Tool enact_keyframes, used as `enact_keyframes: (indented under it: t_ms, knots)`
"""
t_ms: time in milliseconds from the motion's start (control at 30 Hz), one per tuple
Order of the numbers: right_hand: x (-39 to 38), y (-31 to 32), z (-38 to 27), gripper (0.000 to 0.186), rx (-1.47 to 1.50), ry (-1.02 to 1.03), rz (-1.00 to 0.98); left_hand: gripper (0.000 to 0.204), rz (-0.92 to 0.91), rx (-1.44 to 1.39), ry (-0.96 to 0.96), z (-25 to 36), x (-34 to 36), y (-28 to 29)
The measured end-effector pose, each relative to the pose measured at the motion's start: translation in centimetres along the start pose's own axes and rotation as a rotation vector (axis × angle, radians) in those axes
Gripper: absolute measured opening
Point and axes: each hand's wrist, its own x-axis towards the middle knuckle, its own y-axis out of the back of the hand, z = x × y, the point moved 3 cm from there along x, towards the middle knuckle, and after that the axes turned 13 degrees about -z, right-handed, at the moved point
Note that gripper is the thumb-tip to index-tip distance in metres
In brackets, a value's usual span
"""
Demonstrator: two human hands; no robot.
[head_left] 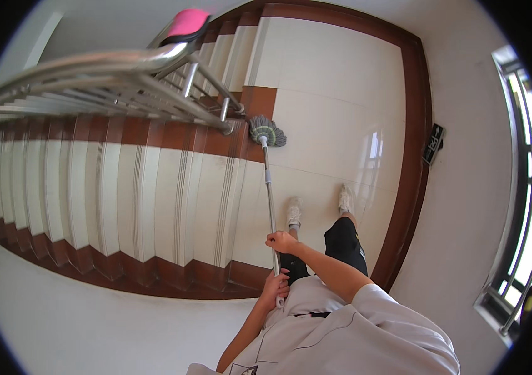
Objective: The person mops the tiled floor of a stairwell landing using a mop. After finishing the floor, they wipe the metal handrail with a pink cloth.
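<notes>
A mop (pixel 270 199) with a long metal pole slants away from my body. Its grey string head (pixel 267 131) rests on the landing floor, beside the foot of the railing post at the stair corner. My right hand (pixel 281 242) is closed round the pole about knee height in the picture. Lower down, close to my waist, my left hand (pixel 275 287) wraps the pole near its end. Both hands are on the same pole, the right one farther out.
Tiled stairs (pixel 131 200) with brown edges lie to my left, and another flight (pixel 225 56) lies beyond the metal railing (pixel 147 62). A pink and black item (pixel 188 26) sits on the railing. A barred window (pixel 522 194) and a small dark sign (pixel 433 144) are on the right wall.
</notes>
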Motion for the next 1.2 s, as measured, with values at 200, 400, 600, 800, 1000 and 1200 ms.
enact_keyframes:
  t_ms: [200, 400, 600, 800, 1000, 1200]
  knots:
    - [-3.1, 4.4, 1.5, 0.024, 0.072, 0.015, 0.182, 0.015, -0.036, 0.099, 0.163, 0.2, 3.6, -3.4]
    - [-8.7, 10.8, 5.7, 0.024, 0.270, -0.030, 0.370, 0.017, -0.020, 0.345, 0.355, -0.1, 8.4, -10.2]
    - [-17.7, 19.4, 12.9, 0.025, 0.383, -0.119, 0.631, 0.022, -0.083, 0.475, 0.520, -3.7, 17.3, -19.4]
    - [-27.6, 25.6, 19.2, 0.025, 0.517, -0.301, 0.745, 0.019, -0.133, 0.704, 0.654, -7.9, 25.0, -26.4]
    - [-29.4, 24.8, 24.0, 0.027, 0.610, -0.291, 0.791, 0.016, -0.213, 0.676, 0.644, -8.9, 24.8, -26.6]
    - [-24.2, 21.0, 19.1, 0.026, 0.422, -0.444, 0.766, 0.014, -0.240, 0.653, 0.550, -4.0, 20.7, -19.3]
